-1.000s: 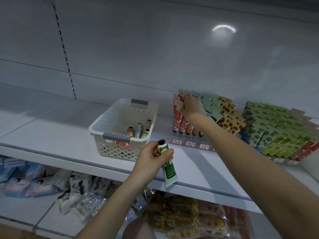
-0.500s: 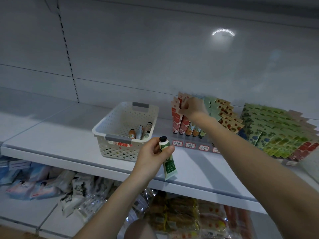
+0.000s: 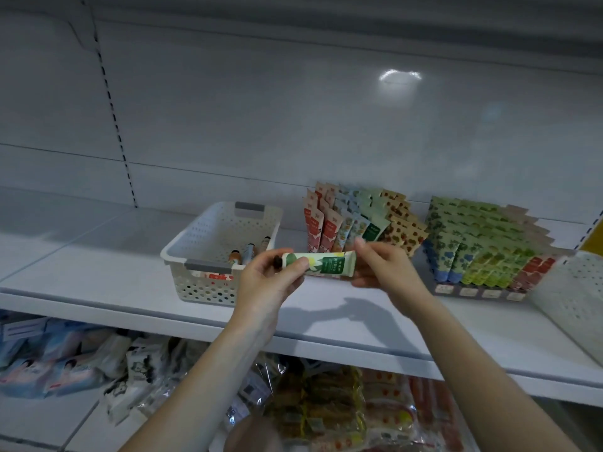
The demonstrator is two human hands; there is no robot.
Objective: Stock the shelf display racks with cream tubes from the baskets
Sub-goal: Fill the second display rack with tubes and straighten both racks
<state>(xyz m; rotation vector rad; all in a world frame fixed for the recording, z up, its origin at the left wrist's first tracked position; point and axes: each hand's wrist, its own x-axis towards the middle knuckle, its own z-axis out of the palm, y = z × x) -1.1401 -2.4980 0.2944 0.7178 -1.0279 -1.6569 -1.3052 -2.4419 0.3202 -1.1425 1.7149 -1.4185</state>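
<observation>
A green and cream tube (image 3: 321, 263) with a dark cap lies level in the air in front of the shelf. My left hand (image 3: 269, 282) grips its cap end and my right hand (image 3: 381, 269) pinches its crimped flat end. Behind it stands the small display rack (image 3: 359, 221) with rows of upright tubes in red, blue, green and brown. A white perforated basket (image 3: 208, 252) sits left of the rack with a few tubes (image 3: 249, 252) left in it.
A larger rack (image 3: 483, 246) full of green, blue and red tubes stands to the right. Another white basket (image 3: 574, 288) sits at the far right edge. The white shelf (image 3: 98, 256) runs left. Packaged goods (image 3: 310, 406) fill the shelf below.
My right hand left the small rack and came back to take the tube's flat end. My left hand turned the tube from hanging down to level and lifted it.
</observation>
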